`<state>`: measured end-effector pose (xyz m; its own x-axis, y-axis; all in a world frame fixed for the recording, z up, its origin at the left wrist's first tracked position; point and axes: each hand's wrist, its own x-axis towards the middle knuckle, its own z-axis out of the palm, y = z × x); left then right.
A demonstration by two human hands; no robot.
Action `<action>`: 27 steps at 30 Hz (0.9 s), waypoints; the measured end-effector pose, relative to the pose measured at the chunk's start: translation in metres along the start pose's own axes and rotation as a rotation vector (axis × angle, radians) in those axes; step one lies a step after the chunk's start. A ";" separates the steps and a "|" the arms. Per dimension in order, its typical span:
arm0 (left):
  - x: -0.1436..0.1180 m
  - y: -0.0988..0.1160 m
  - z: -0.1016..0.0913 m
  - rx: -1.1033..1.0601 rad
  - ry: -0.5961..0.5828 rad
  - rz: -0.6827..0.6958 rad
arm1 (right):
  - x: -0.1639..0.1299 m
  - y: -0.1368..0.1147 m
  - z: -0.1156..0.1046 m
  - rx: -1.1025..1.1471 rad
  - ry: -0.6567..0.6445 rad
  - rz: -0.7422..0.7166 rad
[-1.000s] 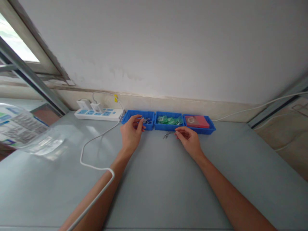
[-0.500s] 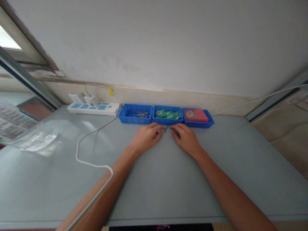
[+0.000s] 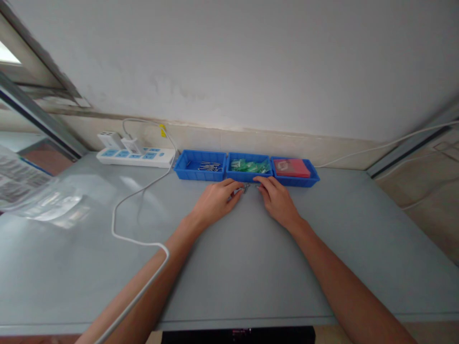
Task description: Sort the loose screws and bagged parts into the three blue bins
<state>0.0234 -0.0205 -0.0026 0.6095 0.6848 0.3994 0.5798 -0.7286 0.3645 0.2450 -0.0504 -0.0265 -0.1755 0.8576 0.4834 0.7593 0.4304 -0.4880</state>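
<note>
My left hand rests on the table just in front of the blue bins. Its thumb and fingers are closed at the tips around a small silvery metal piece, too small to name surely. Opposite it, my right hand has its index finger stretched toward the middle bin and its thumb held apart below. A tiny bit of metal shows by its fingertips, seemingly not gripped. Behind the hands stand the left bin with loose silvery metal pieces, the middle bin with green-and-clear plastic packets, and the right bin with red flat packets.
A white power strip with plugs lies by the wall at left. Its white cable loops across the table and over my left forearm. A clear plastic container stands far left. A black object lies at the near edge.
My right index finger has stretched forward and its thumb has parted from it, the grip loosening. My left hand stays nearly in place by the metal piece. The view has shifted slightly.
</note>
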 end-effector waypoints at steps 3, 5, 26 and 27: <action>0.000 0.001 -0.001 -0.007 0.006 -0.007 | 0.002 -0.004 0.002 0.227 0.077 0.067; 0.000 0.002 -0.001 -0.021 0.007 -0.006 | 0.003 -0.006 0.004 0.416 0.106 0.146; 0.002 -0.010 -0.007 0.016 0.065 0.010 | 0.002 -0.004 0.008 0.418 0.097 0.176; 0.002 -0.013 -0.010 0.045 0.129 -0.033 | 0.002 -0.004 0.007 0.318 0.088 0.147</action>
<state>0.0114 -0.0099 0.0015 0.5165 0.6996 0.4937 0.6238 -0.7024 0.3428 0.2379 -0.0486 -0.0287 -0.0133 0.8952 0.4455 0.5367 0.3823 -0.7522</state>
